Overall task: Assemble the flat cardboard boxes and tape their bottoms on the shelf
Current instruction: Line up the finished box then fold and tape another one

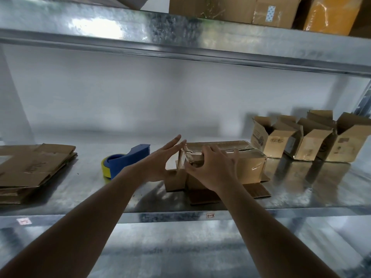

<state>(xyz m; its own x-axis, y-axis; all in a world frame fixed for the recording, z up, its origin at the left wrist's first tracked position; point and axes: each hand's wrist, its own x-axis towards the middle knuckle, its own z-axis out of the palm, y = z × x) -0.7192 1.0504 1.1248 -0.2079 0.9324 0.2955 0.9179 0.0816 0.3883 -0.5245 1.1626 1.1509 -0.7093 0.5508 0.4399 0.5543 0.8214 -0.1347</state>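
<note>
**Taping the upturned box on the metal shelf**

The cardboard box (224, 163) sits bottom-up on the metal shelf (84, 189), its lower flaps splayed out on the steel around it. A strip of clear tape (185, 157) runs along the top seam and hangs crumpled over the near-left end.

The right hand (215, 169) rests on that end of the box, fingers spread over the top edge and thumb curled in, pressing the tape end against the cardboard. The left hand (158, 159) is just left of it, fingers straight and fanned, holding nothing; its fingertips reach the loose tape at the corner.

Left of both hands lies a blue and yellow tape dispenser (125, 161), clear of them. Farther left is a stack of flat cardboard boxes (34, 169). Right of the grip, behind the box, stand three assembled boxes (309, 141), flaps open.
</note>
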